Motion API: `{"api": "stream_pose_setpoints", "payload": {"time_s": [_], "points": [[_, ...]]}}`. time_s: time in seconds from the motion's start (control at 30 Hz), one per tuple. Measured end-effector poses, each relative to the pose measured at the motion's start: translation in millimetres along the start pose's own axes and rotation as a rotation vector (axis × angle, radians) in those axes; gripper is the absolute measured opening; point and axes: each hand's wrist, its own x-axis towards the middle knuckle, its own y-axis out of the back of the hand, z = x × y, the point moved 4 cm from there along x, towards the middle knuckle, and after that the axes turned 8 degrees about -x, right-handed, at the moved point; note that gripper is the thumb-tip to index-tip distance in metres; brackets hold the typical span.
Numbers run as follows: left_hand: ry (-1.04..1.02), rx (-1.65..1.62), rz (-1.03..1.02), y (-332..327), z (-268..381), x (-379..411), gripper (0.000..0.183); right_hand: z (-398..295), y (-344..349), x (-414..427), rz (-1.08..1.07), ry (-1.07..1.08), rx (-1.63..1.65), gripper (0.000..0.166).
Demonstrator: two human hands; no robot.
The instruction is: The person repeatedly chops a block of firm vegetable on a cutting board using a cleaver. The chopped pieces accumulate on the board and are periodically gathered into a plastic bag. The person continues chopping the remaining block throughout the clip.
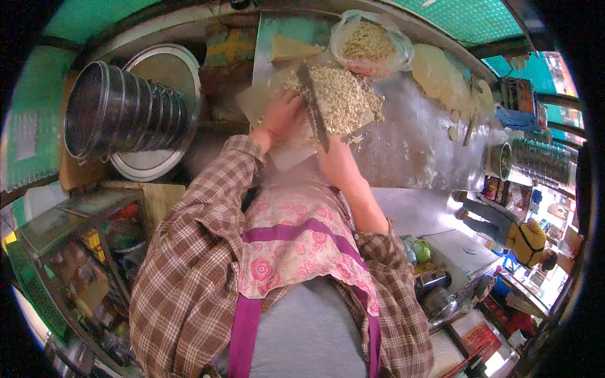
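Observation:
My right hand (336, 163) grips the handle end of a long, dark-bladed knife (312, 101), which points away from me across a pale cutting board (289, 158). Just left of the blade, my left hand (282, 115) rests low over the board with fingers bent; whatever lies under them is hidden. A heap of finely chopped pale food (341, 97) is piled against the blade's right side, with bits spilling past the board. Behind the heap stands an open clear plastic bag (399, 54) of similar chopped food. A pale yellow wedge-shaped piece (290, 47) lies beyond the board.
A floury metal worktop (401, 137) extends right, bearing a dough sheet (432, 71), small dough pieces and a thin stick (469, 130). Left are stacked metal steamers (127, 111) by a round metal tray (146, 170), above a glazed cabinet (71, 236). A person (524, 241) stands far right.

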Motion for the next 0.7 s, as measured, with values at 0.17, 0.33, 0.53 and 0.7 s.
{"api": "stream_pose_setpoints", "payload": {"time_s": [0.17, 0.33, 0.53, 0.7], "points": [[-0.067, 0.017, 0.049, 1, -3, 0, 0.030, 13, -18, 20, -0.038, 0.017, -0.032, 0.040], [0.047, -0.042, -0.049, 4, -2, -2, 0.030, -8, 17, 3, -0.035, 0.010, -0.063, 0.039], [0.064, 0.021, -0.064, 1, -4, 0, 0.032, 34, -31, 21, 0.025, 0.028, -0.018, 0.035], [0.181, -0.025, -0.100, 14, 18, -6, 0.055, 40, -30, 28, 0.011, -0.014, 0.004, 0.034]]}}
